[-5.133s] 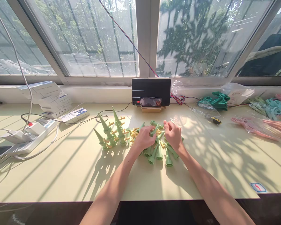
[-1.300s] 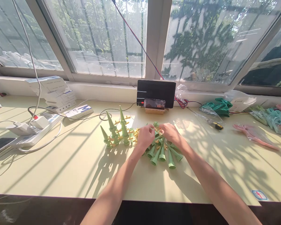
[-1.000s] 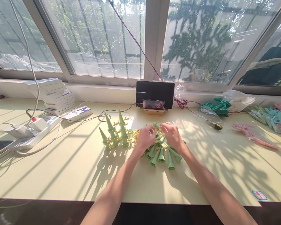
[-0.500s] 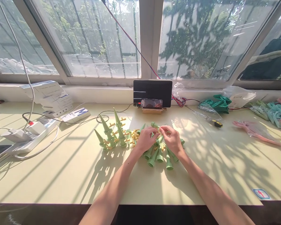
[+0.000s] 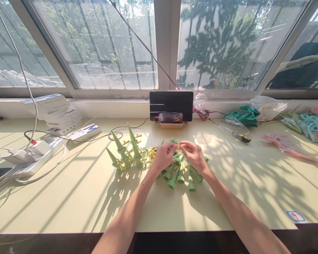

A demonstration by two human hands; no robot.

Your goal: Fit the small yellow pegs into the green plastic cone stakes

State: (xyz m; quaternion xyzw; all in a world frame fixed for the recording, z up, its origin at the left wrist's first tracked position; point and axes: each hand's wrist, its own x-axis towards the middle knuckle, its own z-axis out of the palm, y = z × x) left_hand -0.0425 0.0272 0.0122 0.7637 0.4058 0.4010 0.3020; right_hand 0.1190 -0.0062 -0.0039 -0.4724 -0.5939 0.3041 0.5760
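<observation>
A heap of green plastic cone spikes (image 5: 178,173) lies on the pale table (image 5: 69,197), mixed with small yellow parts (image 5: 151,154). My left hand (image 5: 163,156) hovers over the heap with its fingers curled round a green spike. My right hand (image 5: 194,155) meets it fingertip to fingertip, pinching something small that I cannot make out. To the left, several green spikes with yellow parts fitted stand upright (image 5: 125,150).
A black screen (image 5: 171,101) with a phone (image 5: 170,117) on a stand sits at the back. A power strip with plugs and cables (image 5: 26,155) and white boxes (image 5: 53,111) are at left. Bags of teal and pink plastic items (image 5: 302,121) and a small yellow-black tool (image 5: 245,138) lie at right.
My hands have stayed over the heap, their fingertips drawing together above the spikes. The view has shifted a little as my head moved.
</observation>
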